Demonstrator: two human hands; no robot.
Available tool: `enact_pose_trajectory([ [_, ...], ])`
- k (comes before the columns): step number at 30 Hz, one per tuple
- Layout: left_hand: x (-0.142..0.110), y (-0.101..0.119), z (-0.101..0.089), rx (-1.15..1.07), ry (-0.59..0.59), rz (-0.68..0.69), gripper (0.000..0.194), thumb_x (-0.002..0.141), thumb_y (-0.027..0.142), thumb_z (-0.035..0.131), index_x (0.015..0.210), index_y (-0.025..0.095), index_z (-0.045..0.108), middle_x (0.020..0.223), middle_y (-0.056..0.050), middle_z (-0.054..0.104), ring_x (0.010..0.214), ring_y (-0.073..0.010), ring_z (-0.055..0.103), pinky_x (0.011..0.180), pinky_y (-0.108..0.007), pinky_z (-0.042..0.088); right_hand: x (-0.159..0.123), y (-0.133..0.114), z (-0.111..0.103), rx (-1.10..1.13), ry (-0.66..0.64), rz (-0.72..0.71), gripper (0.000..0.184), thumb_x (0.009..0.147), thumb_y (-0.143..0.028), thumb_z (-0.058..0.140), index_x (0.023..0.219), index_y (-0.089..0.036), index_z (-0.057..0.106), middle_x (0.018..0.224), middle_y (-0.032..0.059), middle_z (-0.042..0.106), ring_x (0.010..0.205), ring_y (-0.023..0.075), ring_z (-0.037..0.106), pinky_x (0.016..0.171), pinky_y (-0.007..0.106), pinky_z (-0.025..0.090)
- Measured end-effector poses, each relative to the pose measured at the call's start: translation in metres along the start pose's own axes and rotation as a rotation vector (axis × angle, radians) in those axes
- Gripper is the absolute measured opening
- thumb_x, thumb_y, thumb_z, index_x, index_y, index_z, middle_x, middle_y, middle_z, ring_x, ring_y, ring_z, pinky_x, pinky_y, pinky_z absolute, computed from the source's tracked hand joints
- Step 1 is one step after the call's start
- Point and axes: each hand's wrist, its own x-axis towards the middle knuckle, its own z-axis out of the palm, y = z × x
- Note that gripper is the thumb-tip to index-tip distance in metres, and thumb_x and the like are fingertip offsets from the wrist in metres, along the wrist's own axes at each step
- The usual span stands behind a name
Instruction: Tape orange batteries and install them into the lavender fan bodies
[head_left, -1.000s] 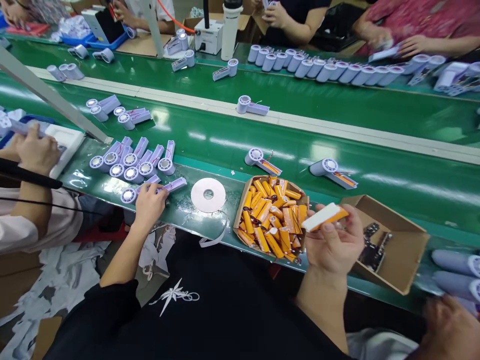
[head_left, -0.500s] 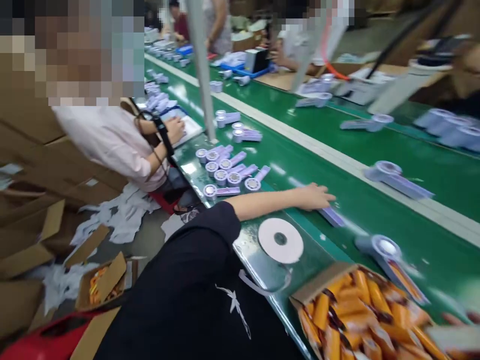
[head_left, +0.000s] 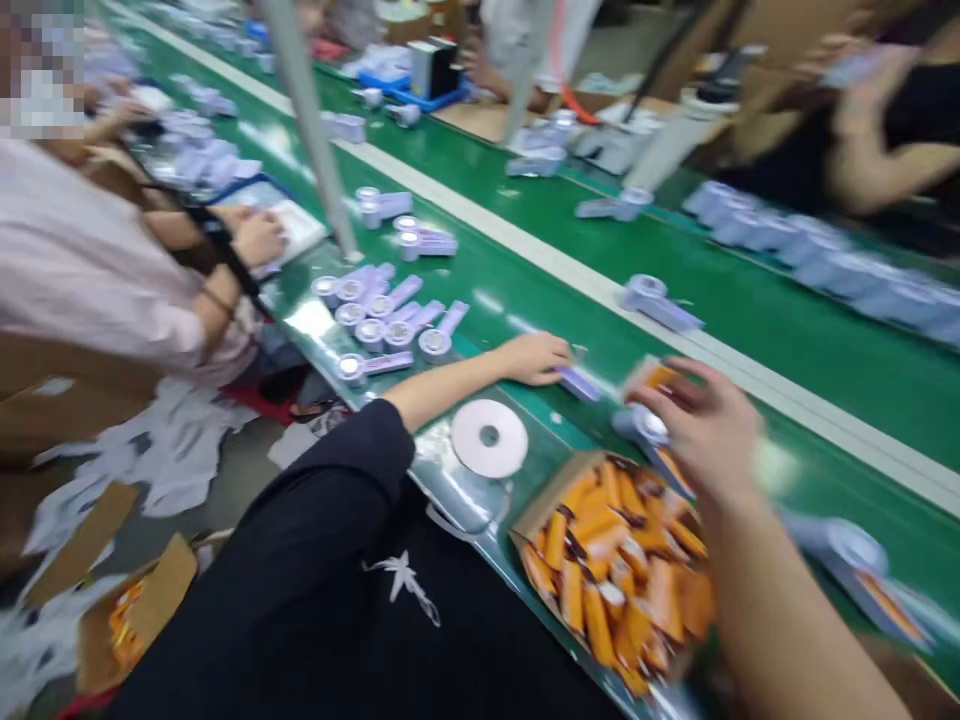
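My left hand (head_left: 536, 358) is closed over the round end of a lavender handheld fan (head_left: 579, 384) lying on the green belt; only its handle sticks out past the fingers. My right hand (head_left: 709, 425) is raised over the belt, pinching a small orange cylinder (head_left: 661, 378) with a pale end, blurred by motion. Just below it lies another lavender fan (head_left: 651, 428), its handle showing orange inside. In front of me, an open cardboard box (head_left: 541, 500) is full of similar orange cylinders (head_left: 600, 545). A white disc (head_left: 489, 438) with a centre hole lies beside my left forearm.
Several lavender fans (head_left: 375, 325) are grouped left on the table edge. A metal post (head_left: 311, 130) rises beyond them. At left a co-worker's hands (head_left: 259, 238) rest by a white tray. More fans (head_left: 817, 250) line the far side. A further fan (head_left: 847, 555) lies at right.
The view has swung right. My left hand has gone from outstretched fingers to closing on the fan. My right hand has come up from the lower right edge with an orange cylinder.
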Motion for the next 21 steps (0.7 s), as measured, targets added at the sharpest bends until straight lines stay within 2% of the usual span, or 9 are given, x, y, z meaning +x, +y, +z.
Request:
enact_pose_trajectory([
  [2, 0.002, -0.004, 0.005, -0.063, 0.092, -0.061, 0.047, 0.107, 0.031, 0.056, 0.142, 0.007, 0.077, 0.140, -0.024, 0.074, 0.135, -0.0307, 0.061, 0.122, -0.045, 0.046, 0.025, 0.011, 0.007, -0.015, -0.054, -0.020, 0.055, 0.065, -0.043, 0.091, 0.114, -0.024, 0.074, 0.091, 0.0054, 0.080, 0.093, 0.0307, 0.081, 0.102, 0.061, 0.065],
  [5, 0.010, -0.018, 0.015, -0.104, 0.152, -0.018, 0.049, 0.102, 0.031, 0.059, 0.139, 0.005, 0.078, 0.133, -0.025, 0.075, 0.128, -0.0341, 0.062, 0.118, -0.050, 0.049, 0.056, 0.037, 0.018, -0.113, -0.184, -0.059, 0.045, 0.076, -0.030, 0.083, 0.119, -0.020, 0.073, 0.106, 0.0090, 0.085, 0.107, 0.0278, 0.082, 0.110, 0.052, 0.064],
  [8, 0.013, -0.024, 0.022, -0.110, 0.175, 0.012, 0.047, 0.101, 0.034, 0.062, 0.139, 0.011, 0.078, 0.130, -0.020, 0.075, 0.127, -0.0343, 0.063, 0.116, -0.051, 0.051, 0.064, 0.056, 0.024, -0.315, -0.313, -0.115, 0.042, 0.086, -0.021, 0.076, 0.128, -0.020, 0.072, 0.116, 0.0082, 0.086, 0.115, 0.0241, 0.082, 0.112, 0.042, 0.063],
  [11, 0.014, -0.022, 0.025, -0.097, 0.180, 0.022, 0.045, 0.101, 0.035, 0.062, 0.139, 0.017, 0.079, 0.130, -0.017, 0.076, 0.127, -0.0333, 0.064, 0.116, -0.051, 0.052, 0.060, 0.064, 0.024, -0.441, -0.359, -0.135, 0.041, 0.092, -0.018, 0.074, 0.133, -0.021, 0.072, 0.115, 0.0070, 0.087, 0.111, 0.0232, 0.083, 0.107, 0.037, 0.063],
  [16, 0.021, -0.017, 0.024, -0.080, 0.166, 0.039, 0.043, 0.101, 0.032, 0.063, 0.136, 0.012, 0.080, 0.130, -0.020, 0.076, 0.126, -0.0340, 0.066, 0.117, -0.052, 0.053, 0.062, 0.061, 0.018, -0.623, -0.402, -0.119, 0.042, 0.096, -0.020, 0.072, 0.137, -0.025, 0.073, 0.118, 0.0077, 0.088, 0.111, 0.0258, 0.083, 0.100, 0.035, 0.061],
  [18, 0.023, -0.011, 0.020, -0.065, 0.141, 0.028, 0.044, 0.100, 0.028, 0.064, 0.137, 0.010, 0.079, 0.132, -0.022, 0.077, 0.128, -0.0342, 0.066, 0.118, -0.052, 0.053, 0.062, 0.055, 0.020, -0.699, -0.441, -0.121, 0.037, 0.095, -0.022, 0.072, 0.132, -0.026, 0.076, 0.109, 0.0084, 0.088, 0.102, 0.0283, 0.083, 0.094, 0.035, 0.060],
  [21, 0.022, 0.011, 0.010, -0.026, 0.059, -0.009, 0.048, 0.099, 0.021, 0.064, 0.145, 0.009, 0.076, 0.136, -0.020, 0.078, 0.133, -0.0316, 0.067, 0.121, -0.046, 0.053, 0.052, 0.050, 0.022, -0.774, -0.516, -0.152, 0.029, 0.093, -0.029, 0.068, 0.119, -0.024, 0.080, 0.084, 0.0137, 0.083, 0.079, 0.0332, 0.079, 0.075, 0.038, 0.057],
])
